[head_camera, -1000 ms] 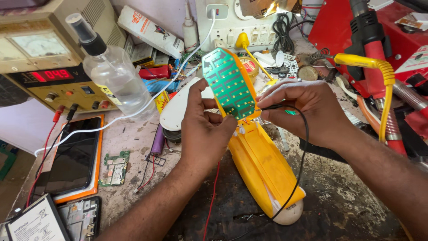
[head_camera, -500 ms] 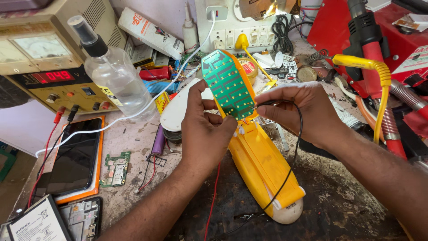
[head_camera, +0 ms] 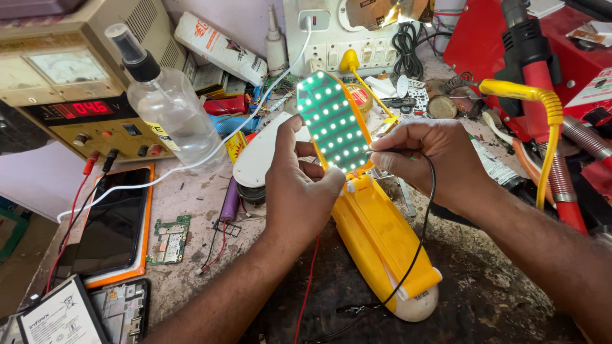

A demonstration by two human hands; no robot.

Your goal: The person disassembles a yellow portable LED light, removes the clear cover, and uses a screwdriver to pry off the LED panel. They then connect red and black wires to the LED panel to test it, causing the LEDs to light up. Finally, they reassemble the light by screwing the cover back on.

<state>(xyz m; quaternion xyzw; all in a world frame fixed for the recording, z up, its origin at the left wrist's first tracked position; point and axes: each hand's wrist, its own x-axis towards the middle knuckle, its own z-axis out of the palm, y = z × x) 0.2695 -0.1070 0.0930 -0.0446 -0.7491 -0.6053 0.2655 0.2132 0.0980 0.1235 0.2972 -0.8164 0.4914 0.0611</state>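
Bright, even light fills the sharp picture, the lit LED board glows white without washing out, foil at the top edge glares, and soft shadows sit under both arms.

A red-lit rectangular display glows on the beige power supply, a dark-screened phone in orange casing below.

A: Where does the camera sit?

B: On the person's head, looking steeply down and forward from close above the left hand and right hand.

A: How far does it reach?

B: Past the hands to the socket board behind them. Only this view, so nothing overlaps.
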